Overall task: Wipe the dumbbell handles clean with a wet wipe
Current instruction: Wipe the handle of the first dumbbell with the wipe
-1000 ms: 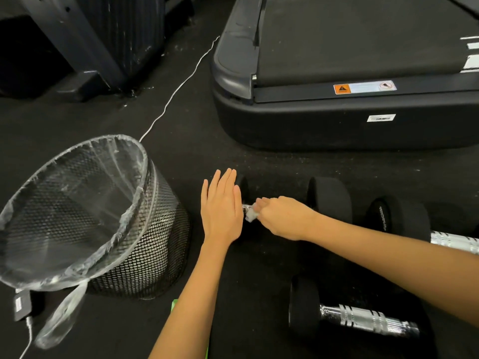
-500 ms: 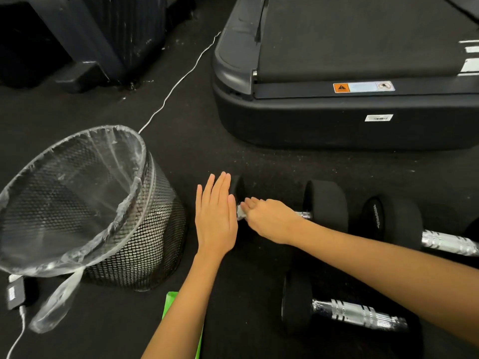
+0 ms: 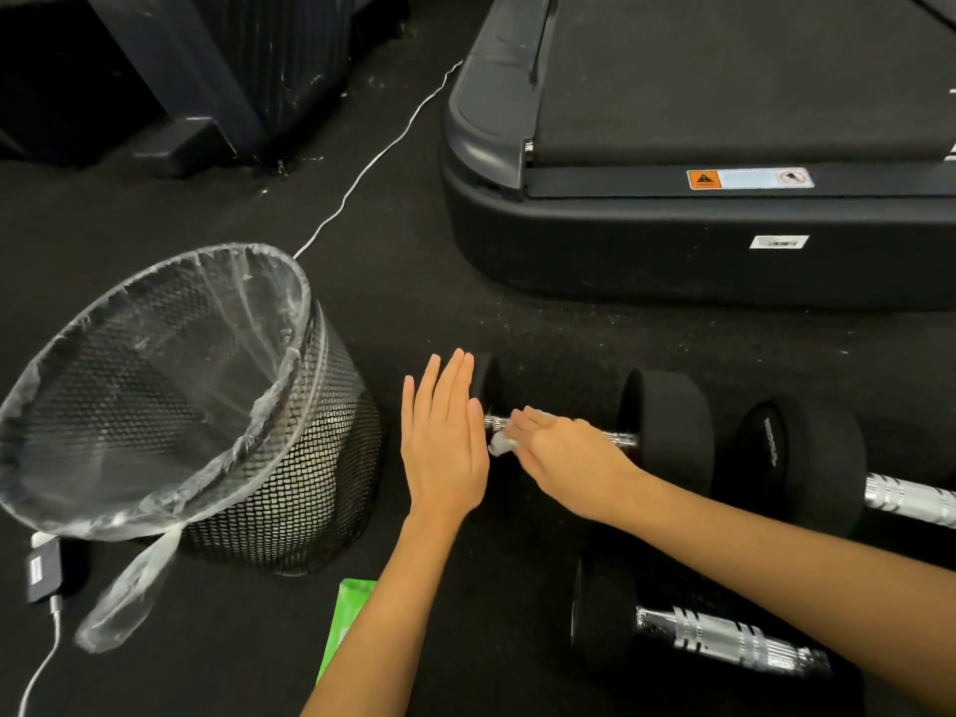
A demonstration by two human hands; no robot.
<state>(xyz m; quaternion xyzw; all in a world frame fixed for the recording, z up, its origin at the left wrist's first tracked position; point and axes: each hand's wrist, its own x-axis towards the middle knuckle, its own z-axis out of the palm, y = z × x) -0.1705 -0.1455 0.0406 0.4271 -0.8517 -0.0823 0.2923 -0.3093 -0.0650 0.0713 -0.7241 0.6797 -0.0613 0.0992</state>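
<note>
We look down at a dark gym floor, where three dumbbells lie near the foot of a treadmill. Our right hand lies over the chrome handle of the nearest dumbbell, its fingers curled down and pressing a small, bunched white wet wipe against the bar close to its left end. Our left hand rests flat against the left weight head, fingers straight and close together, gripping nothing, apparently steadying the dumbbell so it cannot roll. To do this step well, we judge the wipe should wrap around the bar and travel its whole length, with the dumbbell turned so the underside and the ridged grip are reached too. The other two dumbbells, one to the right and one nearer us, lie apart and untouched by either hand. A mesh bin lined with a clear bag stands to the left, ready for the used wipe, and a green packet lies on the floor beneath our left forearm.
</note>
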